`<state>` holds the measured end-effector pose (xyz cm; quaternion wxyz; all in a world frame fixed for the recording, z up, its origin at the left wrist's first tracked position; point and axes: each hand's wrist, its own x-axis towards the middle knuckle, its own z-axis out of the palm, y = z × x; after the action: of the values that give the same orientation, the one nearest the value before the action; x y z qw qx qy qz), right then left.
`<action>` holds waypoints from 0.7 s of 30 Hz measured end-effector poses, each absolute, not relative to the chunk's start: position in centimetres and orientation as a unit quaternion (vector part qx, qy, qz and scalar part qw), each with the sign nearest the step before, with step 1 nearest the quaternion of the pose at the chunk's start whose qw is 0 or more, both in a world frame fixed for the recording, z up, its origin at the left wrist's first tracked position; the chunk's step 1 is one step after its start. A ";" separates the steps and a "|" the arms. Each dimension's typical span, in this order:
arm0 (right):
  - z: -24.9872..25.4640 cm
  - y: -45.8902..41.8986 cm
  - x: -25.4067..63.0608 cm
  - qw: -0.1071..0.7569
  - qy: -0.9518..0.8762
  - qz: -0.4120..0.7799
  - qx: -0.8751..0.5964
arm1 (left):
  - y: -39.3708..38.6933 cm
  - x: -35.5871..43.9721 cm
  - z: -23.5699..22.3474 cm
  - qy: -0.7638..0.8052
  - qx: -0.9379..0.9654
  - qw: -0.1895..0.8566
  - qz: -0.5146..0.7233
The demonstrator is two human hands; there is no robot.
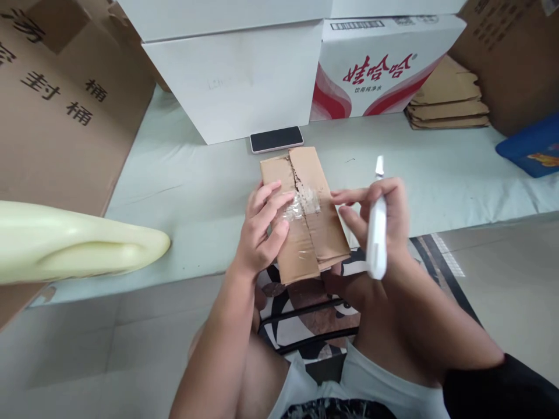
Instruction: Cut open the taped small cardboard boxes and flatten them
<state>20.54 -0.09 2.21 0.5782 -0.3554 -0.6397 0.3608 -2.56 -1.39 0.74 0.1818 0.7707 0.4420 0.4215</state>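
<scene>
A small, flat brown cardboard box (321, 233) lies on the covered table, its near end sticking out past the front edge. Clear tape (309, 201) crosses its ragged middle seam. My left hand (264, 227) rests on the box's left side, fingers apart and lying on the cardboard and tape. In my right hand (391, 212) is a white box cutter (377, 241), its narrow tip pointing away from me. The right index finger reaches to the box's right edge. The hand is slightly blurred.
Behind the box lies a phone (276, 139), in front of white cartons (244, 81). Folded cardboard (449, 110) and a blue item (535, 145) are at right. A pale yellow rounded object (87, 244) juts in from the left, near a large carton (65, 128).
</scene>
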 end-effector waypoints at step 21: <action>6.8 1.0 16.1 0.481 -0.650 0.305 -0.503 | -2.1 -1.0 -0.6 0.446 0.728 0.173 0.491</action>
<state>16.13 0.99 6.79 0.4813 -0.5033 -0.6496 0.3049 -0.96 -2.10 -0.63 0.1725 0.7282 0.4459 0.4911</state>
